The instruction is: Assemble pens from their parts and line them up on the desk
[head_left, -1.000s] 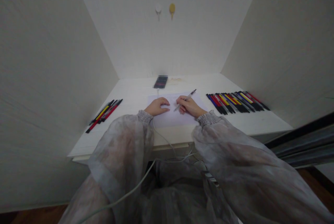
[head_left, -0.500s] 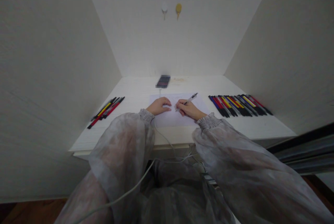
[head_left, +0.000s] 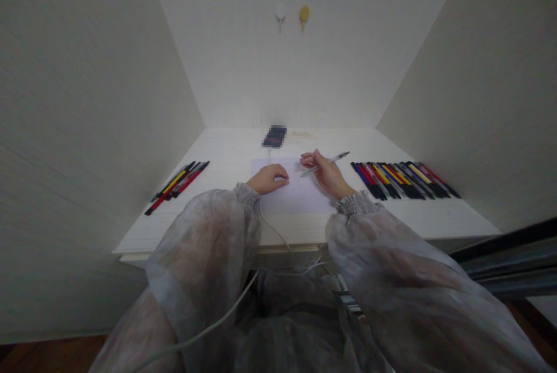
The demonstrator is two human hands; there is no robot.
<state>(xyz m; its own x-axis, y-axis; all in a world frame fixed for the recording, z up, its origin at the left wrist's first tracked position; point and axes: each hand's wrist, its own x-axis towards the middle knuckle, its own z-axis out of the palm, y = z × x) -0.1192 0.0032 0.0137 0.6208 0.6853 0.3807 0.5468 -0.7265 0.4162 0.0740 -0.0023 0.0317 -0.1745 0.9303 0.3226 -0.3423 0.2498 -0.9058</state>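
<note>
A sheet of white paper (head_left: 300, 202) lies on the white desk in front of me. My left hand (head_left: 268, 178) rests on its left side, fingers gently curved and thumb apart, with nothing in it. Over the right part of the sheet, my right hand (head_left: 325, 173) is shut on a clear pen with a dark end (head_left: 342, 156). The pen slants across the hand, tip pointing down to the left, and its hold looks loose. I cannot tell whether the tip touches the paper. Any writing on the sheet is too faint to read.
Several pens (head_left: 404, 180) lie in a row at the right of the white desk (head_left: 230, 152). A smaller bunch of pens (head_left: 178, 186) is on the left. A blurred dark device (head_left: 274, 137) with a white cable (head_left: 275, 228) lies at the back. Walls enclose three sides.
My right hand has lifted and turned, its fingers loosening from a writing grip, and the pen has shifted right and tilted flatter. My left hand stays on the paper. The view has shifted slightly.
</note>
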